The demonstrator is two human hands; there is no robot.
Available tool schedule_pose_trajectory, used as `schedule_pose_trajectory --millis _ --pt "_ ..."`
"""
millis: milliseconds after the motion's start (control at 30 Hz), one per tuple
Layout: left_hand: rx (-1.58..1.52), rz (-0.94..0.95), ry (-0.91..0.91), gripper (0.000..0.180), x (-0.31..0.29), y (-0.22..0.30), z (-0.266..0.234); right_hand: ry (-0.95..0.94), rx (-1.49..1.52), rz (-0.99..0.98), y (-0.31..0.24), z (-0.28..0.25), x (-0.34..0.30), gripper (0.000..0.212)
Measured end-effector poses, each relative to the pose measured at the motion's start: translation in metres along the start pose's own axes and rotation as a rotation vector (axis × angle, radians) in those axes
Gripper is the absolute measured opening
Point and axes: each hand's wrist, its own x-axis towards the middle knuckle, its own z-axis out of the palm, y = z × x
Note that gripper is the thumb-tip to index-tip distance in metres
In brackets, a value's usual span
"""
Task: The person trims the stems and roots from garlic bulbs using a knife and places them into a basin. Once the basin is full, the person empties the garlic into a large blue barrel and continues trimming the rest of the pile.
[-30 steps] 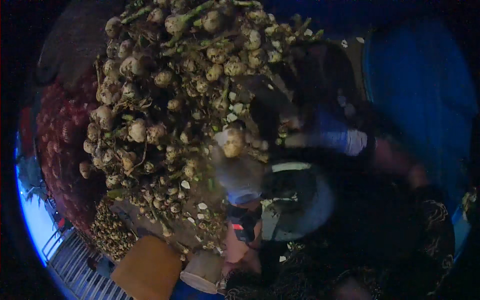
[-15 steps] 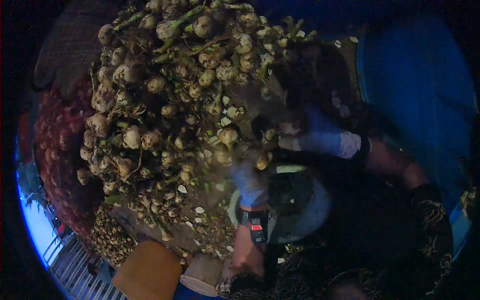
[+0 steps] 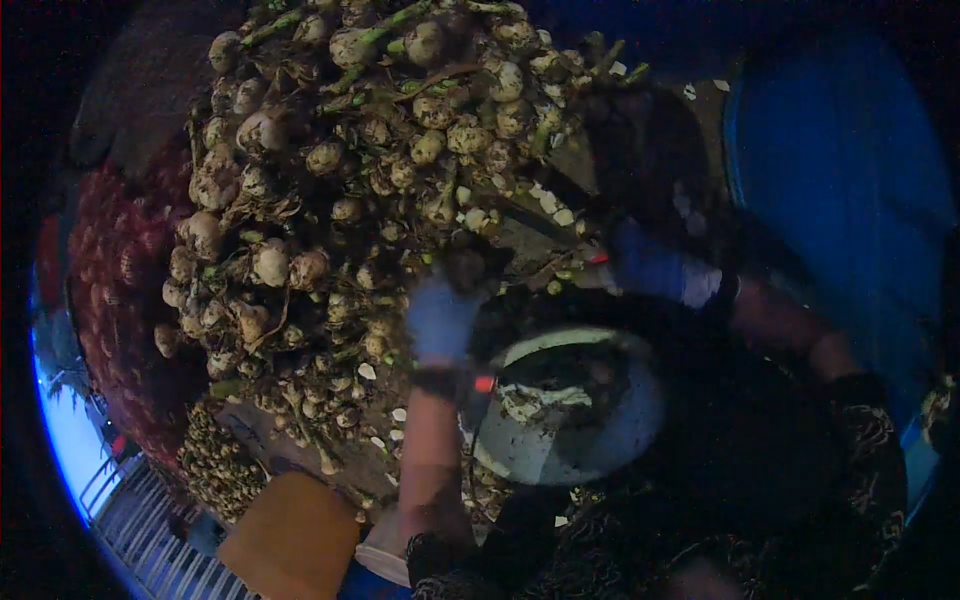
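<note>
Dirt-caked bulbs with thick green stems (image 3: 425,145), garlic or onion by their look, lie heaped before me. My left hand (image 3: 440,320), in a blue glove, reaches to the heap's near right edge. It is blurred and its fingers are lost in shadow. My right hand (image 3: 655,265), also blue-gloved, is further right above the ground. Its fingers are closed round something dark with a small red part (image 3: 598,257); its kind cannot be made out. Between my forearms stands a pale round bucket (image 3: 625,420) with a whitish-green piece (image 3: 545,400) inside.
White cut bits (image 3: 548,200) are scattered on the ground. Red mesh sacks (image 3: 125,270) full of bulbs stand at the left. A large blue barrel (image 3: 840,180) is at the right. An orange-brown block-shaped container (image 3: 290,535) and a paler tub (image 3: 385,550) sit at the near left.
My left hand has moved left, away from the bucket, to the heap. My right hand has shifted slightly right, and a red part now shows at its fingers. The bucket's inside is less covered.
</note>
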Motion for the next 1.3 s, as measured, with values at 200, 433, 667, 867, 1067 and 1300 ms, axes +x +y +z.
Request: schedule_pose_trajectory --millis 200,433,667,867,1067,1300 --pt "0.093 -0.090 -0.172 0.051 0.023 -0.076 0.025 0.177 -0.266 -0.313 -0.001 0.025 0.020 0.046" --pt "-0.808 0.207 0.024 0.056 -0.017 -0.023 0.000 0.007 -0.539 -0.424 -0.060 -0.007 -0.024 0.030" --pt "-1.373 0.054 -0.086 0.053 -0.070 0.006 -0.004 -0.062 -0.620 -0.635 -0.086 0.001 -0.033 0.029" --pt "-1.439 0.068 -0.144 0.048 -0.082 0.020 0.005 -0.063 -0.635 -0.662 -0.087 0.000 -0.041 0.023" --pt "-1.365 0.167 -0.257 0.045 -0.092 0.022 0.015 -0.092 -0.561 -0.657 -0.054 0.009 -0.024 0.024" --pt "-1.060 0.120 -0.578 0.040 -0.085 0.020 0.021 -0.075 -0.536 -0.593 -0.020 0.017 -0.005 0.023"
